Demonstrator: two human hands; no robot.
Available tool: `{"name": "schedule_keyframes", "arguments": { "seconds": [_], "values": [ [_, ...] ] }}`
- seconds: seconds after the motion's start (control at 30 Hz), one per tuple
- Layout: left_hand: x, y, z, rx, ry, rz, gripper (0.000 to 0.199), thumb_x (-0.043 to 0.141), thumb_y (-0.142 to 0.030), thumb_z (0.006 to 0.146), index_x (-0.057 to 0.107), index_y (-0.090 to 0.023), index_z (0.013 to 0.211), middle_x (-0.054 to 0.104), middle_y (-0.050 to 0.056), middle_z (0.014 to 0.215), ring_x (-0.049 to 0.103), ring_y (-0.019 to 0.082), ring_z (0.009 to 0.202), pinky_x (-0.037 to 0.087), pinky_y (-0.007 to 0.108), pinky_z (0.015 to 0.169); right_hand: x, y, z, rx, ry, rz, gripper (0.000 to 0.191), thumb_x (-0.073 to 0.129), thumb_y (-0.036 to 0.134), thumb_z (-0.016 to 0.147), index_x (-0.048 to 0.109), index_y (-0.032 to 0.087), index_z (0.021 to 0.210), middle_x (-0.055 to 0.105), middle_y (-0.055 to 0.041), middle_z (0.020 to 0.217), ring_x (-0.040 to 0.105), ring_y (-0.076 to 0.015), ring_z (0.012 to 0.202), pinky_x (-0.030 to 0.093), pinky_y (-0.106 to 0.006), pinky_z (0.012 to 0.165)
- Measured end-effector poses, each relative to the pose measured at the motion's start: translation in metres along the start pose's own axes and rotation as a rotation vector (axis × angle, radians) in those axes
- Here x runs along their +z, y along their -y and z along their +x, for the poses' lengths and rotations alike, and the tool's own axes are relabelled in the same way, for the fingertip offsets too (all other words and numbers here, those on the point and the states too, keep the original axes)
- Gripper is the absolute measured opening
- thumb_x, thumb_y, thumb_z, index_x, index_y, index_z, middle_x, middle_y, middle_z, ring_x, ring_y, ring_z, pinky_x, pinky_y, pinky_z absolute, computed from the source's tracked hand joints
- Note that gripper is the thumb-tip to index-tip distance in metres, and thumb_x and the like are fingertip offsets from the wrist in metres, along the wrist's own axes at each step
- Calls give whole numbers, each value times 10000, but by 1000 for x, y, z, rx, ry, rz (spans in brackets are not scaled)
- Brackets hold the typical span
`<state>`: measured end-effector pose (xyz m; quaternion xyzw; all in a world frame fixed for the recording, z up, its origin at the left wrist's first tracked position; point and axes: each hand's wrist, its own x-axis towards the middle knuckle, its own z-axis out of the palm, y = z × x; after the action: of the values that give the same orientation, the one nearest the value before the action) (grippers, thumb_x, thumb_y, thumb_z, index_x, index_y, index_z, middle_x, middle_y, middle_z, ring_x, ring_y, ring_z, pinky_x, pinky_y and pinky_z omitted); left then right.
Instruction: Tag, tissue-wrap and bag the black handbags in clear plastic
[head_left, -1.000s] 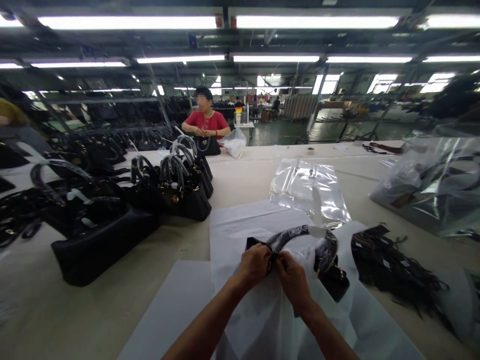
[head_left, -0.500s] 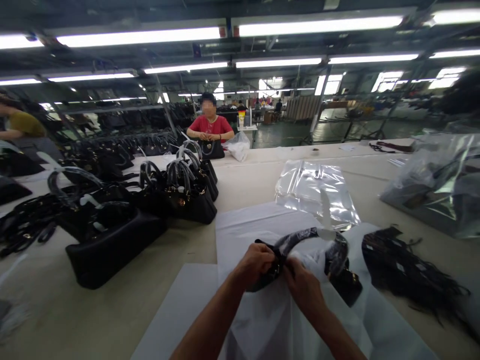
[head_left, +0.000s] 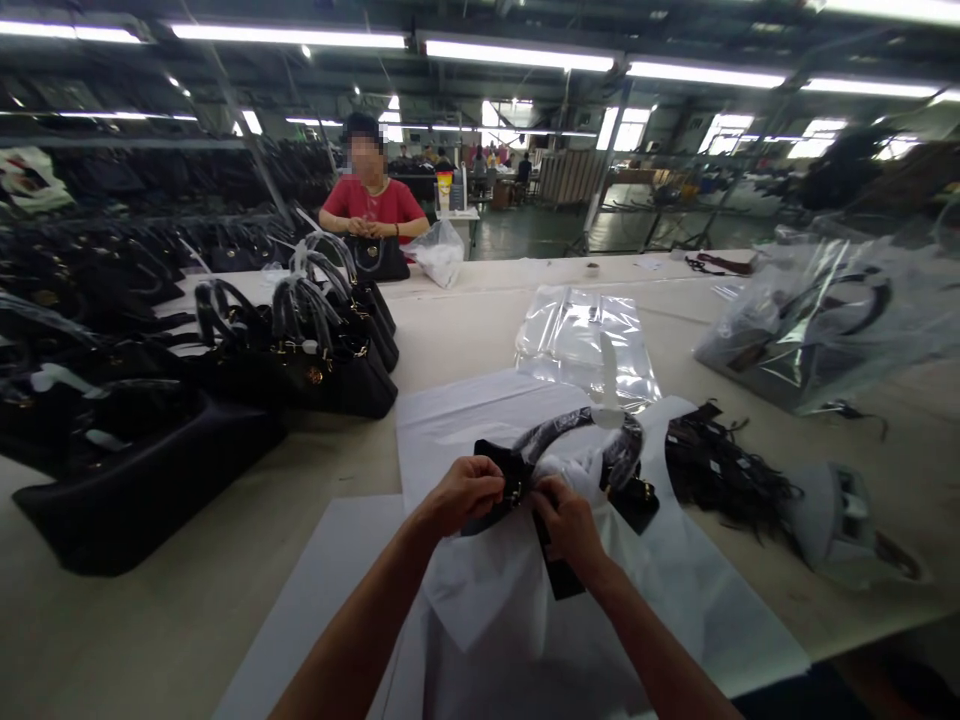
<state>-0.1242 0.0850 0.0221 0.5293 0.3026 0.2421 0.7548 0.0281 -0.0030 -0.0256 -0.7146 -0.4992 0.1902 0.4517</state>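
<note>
A black handbag (head_left: pixel 491 508) is partly covered by white wrapping paper (head_left: pixel 480 590) on the table just ahead of me. Clear film wraps its arched handle (head_left: pixel 562 428). My left hand (head_left: pixel 466 492) is closed in a pinch on the bag's upper left corner, near gold hardware. Right beside it, at the handle's base, my right hand (head_left: pixel 568 512) has its fingers closed, and a flat black tag (head_left: pixel 559 572) hangs below them. Exactly what the right fingertips grip is hidden.
Black handbags (head_left: pixel 315 375) crowd the left. Clear plastic bags (head_left: pixel 577 325) lie behind the work, with black tags (head_left: pixel 720 465) and a pale device (head_left: pixel 844 525) to the right. A bagged handbag (head_left: pixel 795 350) stands far right. Across the table sits a person in red (head_left: pixel 375 205).
My view has shifted, so the table's things sit further left and higher. A black tag now shows under my right hand. Both hands stay at the handbag's left side.
</note>
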Motion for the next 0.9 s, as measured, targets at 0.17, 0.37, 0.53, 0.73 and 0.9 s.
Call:
{"name": "schedule_keyframes", "arguments": {
  "seconds": [0.17, 0.37, 0.53, 0.73, 0.9],
  "values": [
    [2, 6, -14, 8, -49, 56, 197, 647, -265, 557, 515, -144, 640, 536, -31, 467, 347, 39, 291, 170, 151, 296, 0, 1, -3, 24, -6, 100, 222, 509, 420, 752, 555, 208, 704, 588, 2, 617, 536, -169, 586, 406, -293, 589],
    [11, 3, -9, 46, -129, 3, 200, 638, -243, 524, 529, -137, 655, 529, -33, 467, 349, 36, 313, 183, 162, 318, 1, 3, -5, 54, -3, 147, 218, 517, 415, 746, 550, 204, 702, 588, 7, 634, 527, -163, 617, 407, -292, 618],
    [14, -1, 0, 31, -116, -52, 240, 654, -239, 517, 550, -137, 708, 508, -43, 483, 332, 31, 333, 172, 172, 338, 0, 4, -4, 47, -8, 157, 232, 515, 427, 740, 548, 202, 698, 584, 5, 629, 520, -163, 608, 401, -291, 606],
    [13, -6, 6, 3, -77, -42, 270, 718, -249, 487, 565, -107, 658, 493, -24, 477, 349, 34, 347, 180, 182, 359, -2, 7, -3, 62, -10, 151, 202, 513, 403, 732, 544, 208, 691, 588, 4, 623, 520, -166, 592, 402, -299, 601],
    [13, -10, 14, 22, -32, -55, 306, 720, -315, 504, 513, -120, 615, 491, -14, 539, 290, 6, 379, 188, 182, 394, -1, 7, -2, 61, -8, 156, 206, 517, 409, 737, 548, 211, 688, 581, 6, 613, 519, -165, 583, 405, -293, 582]
  ]
}}
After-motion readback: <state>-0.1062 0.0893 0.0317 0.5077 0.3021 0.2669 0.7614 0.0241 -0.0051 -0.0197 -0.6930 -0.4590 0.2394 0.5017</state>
